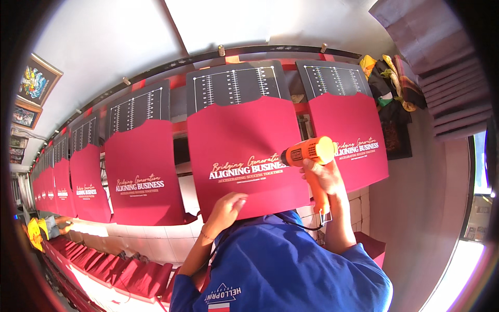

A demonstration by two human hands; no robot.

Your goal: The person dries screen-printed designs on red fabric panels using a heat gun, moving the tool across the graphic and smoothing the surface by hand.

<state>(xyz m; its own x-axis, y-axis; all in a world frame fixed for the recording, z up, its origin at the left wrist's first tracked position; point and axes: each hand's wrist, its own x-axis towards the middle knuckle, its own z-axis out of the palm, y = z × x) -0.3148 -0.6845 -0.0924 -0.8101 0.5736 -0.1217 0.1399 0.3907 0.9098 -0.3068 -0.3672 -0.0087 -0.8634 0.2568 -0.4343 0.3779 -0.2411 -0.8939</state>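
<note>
My right hand [331,179] is closed round the grip of an orange heat gun [314,151]. Its dark nozzle points left over the white and gold print on a red T-shirt [244,130], close above the right end of the lettering. The shirt lies flat on a black printing board [236,83] with white ruler marks. My left hand [227,212] is at the shirt's lower part, fingers loosely bent and nothing visible in them; whether it touches the cloth I cannot tell. A dark cord hangs from the gun's handle.
Another printed red shirt [348,122] lies on a board at the right, and several more run off to the left. Red garments [140,278] fill a low rack at lower left, near a person in yellow headwear [36,234]. Dark folded cloth [452,88] hangs at upper right.
</note>
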